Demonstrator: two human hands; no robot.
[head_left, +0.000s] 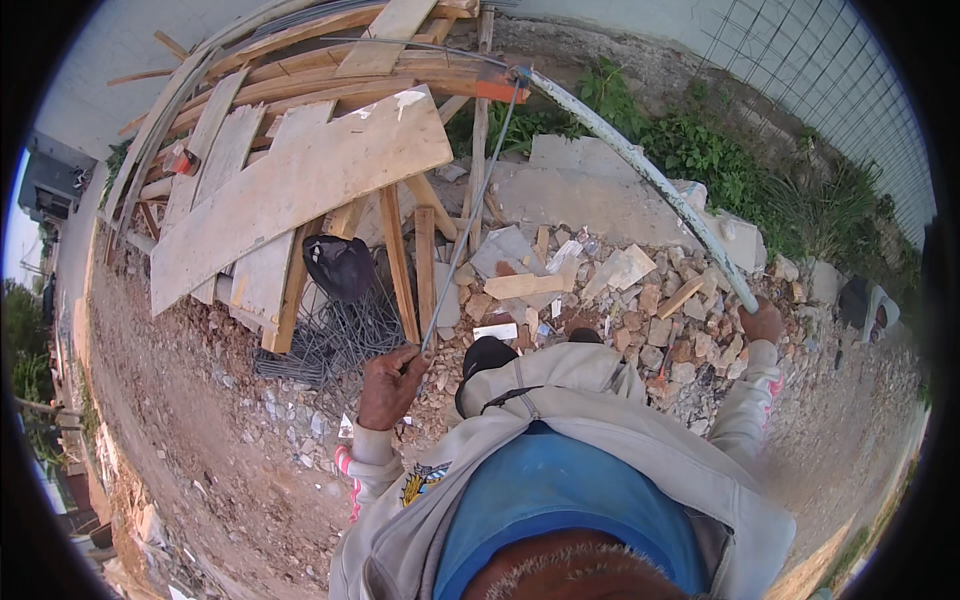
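Well apart, right hand (762, 322) outstretched, clamped around pale pipe (640, 163), left hand (388, 390), fingers (400, 358) pinching grey rod (475, 210).

1 broad plywood board (310, 185) lies aslant across narrower planks (212, 132). Beyond it: long timber lengths (330, 92). Upper left of it: 1 small red object (182, 160). Below its lower edge: 1 black bag-like item (338, 268). To its right: rubble (682, 372) and green plants (705, 150); farther right, wire mesh (830, 90) before a pale wall (640, 20).
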